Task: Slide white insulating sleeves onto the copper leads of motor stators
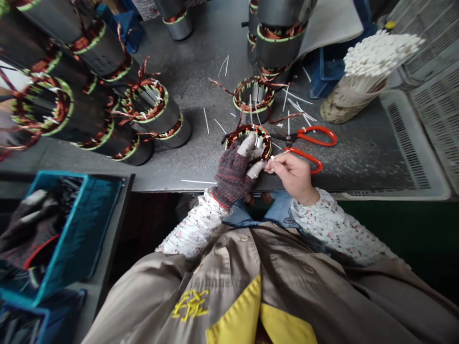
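Before me at the table's edge stands a motor stator point(268, 149) with copper windings and a pale green insulation rim. My left hand point(238, 167), in a dark knitted glove with whitish fingertip coverings, grips its rim, the fingers curled over the top. At the rim's near right side, my right hand point(292, 174), bare, is closed in a pinch on the small white end of a cable tie point(272, 158). White tie tails stick up from the windings. Red-handled scissors point(315, 137) lie just right of the stator. Behind it sits another stator point(254, 98), its copper leads spread sideways.
Several stators point(158, 112) crowd the left side, some stacked. More stand at the back point(283, 38). Loose white ties point(301, 109) are scattered about. A container of white ties point(353, 91) leans at right near a blue bin point(324, 71). A teal bin point(81, 220) holds gloves at lower left.
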A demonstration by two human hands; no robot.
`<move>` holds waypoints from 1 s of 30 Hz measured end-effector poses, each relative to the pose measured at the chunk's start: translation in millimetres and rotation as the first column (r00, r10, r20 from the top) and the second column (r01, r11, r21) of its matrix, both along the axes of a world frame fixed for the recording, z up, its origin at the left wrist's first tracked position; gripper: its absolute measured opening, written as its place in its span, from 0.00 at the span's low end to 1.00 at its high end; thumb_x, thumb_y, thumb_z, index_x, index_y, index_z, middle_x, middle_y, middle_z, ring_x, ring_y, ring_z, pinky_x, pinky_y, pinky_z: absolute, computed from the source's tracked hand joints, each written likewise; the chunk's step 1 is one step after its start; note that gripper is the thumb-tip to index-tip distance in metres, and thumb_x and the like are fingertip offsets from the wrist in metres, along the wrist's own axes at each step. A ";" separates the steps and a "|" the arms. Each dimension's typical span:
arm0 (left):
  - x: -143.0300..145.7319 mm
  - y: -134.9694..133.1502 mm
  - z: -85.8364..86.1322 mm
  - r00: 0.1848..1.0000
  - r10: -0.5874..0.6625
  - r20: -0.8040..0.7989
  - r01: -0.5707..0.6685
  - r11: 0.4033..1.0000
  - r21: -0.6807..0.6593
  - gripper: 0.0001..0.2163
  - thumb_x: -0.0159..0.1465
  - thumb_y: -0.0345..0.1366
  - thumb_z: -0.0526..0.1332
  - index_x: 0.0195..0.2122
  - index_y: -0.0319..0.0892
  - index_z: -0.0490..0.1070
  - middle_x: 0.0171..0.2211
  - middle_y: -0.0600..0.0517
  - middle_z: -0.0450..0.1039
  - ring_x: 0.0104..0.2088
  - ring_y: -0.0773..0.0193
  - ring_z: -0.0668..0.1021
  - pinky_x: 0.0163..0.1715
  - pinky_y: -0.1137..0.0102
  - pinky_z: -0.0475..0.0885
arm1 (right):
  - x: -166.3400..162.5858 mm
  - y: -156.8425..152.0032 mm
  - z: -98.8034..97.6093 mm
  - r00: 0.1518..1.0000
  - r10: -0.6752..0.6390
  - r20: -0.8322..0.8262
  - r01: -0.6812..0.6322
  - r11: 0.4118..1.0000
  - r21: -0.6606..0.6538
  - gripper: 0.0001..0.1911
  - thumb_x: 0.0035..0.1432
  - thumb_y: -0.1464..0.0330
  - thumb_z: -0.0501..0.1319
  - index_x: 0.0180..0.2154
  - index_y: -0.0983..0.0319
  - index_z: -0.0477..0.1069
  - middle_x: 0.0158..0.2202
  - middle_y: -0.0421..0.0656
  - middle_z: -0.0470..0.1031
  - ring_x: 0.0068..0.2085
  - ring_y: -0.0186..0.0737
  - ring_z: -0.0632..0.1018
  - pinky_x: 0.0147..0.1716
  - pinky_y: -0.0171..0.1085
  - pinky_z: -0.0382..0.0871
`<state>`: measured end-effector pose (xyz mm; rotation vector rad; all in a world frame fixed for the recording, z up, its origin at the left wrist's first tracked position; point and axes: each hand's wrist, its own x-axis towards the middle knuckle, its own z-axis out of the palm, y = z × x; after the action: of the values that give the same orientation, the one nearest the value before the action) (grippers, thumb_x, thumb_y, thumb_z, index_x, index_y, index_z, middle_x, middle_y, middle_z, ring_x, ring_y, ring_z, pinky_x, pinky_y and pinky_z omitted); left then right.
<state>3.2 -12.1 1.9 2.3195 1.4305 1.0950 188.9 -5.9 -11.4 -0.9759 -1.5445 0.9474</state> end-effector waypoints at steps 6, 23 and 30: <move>3.9 2.1 3.6 0.995 -0.008 0.101 -0.003 0.993 0.115 0.11 0.74 0.41 0.60 0.50 0.44 0.77 0.46 0.49 0.84 0.51 0.61 0.82 0.58 0.60 0.74 | 9.7 -3.6 15.9 0.996 0.038 0.076 -0.041 0.998 0.041 0.19 0.70 0.54 0.59 0.33 0.59 0.76 0.31 0.41 0.78 0.28 0.35 0.76 0.31 0.38 0.72; -3.5 2.9 8.3 0.993 -0.052 -0.110 0.064 0.992 0.108 0.13 0.74 0.42 0.57 0.52 0.45 0.78 0.48 0.49 0.83 0.52 0.58 0.81 0.58 0.58 0.72 | 4.1 9.3 39.2 0.889 0.058 0.453 -0.069 0.998 0.009 0.17 0.62 0.62 0.60 0.22 0.59 0.64 0.24 0.39 0.67 0.27 0.35 0.68 0.30 0.38 0.59; -2.1 -0.4 15.1 0.980 -0.024 -0.195 0.044 0.994 0.099 0.12 0.75 0.41 0.56 0.53 0.43 0.74 0.57 0.44 0.77 0.57 0.56 0.79 0.58 0.58 0.73 | 21.4 -7.0 74.2 0.977 0.184 0.112 -0.183 0.983 -0.016 0.16 0.67 0.62 0.60 0.27 0.60 0.75 0.31 0.41 0.75 0.31 0.35 0.73 0.31 0.37 0.65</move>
<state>1.1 -12.6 17.0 2.5758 1.4229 0.9776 210.3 -12.9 62.9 -0.9150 -1.7514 1.0402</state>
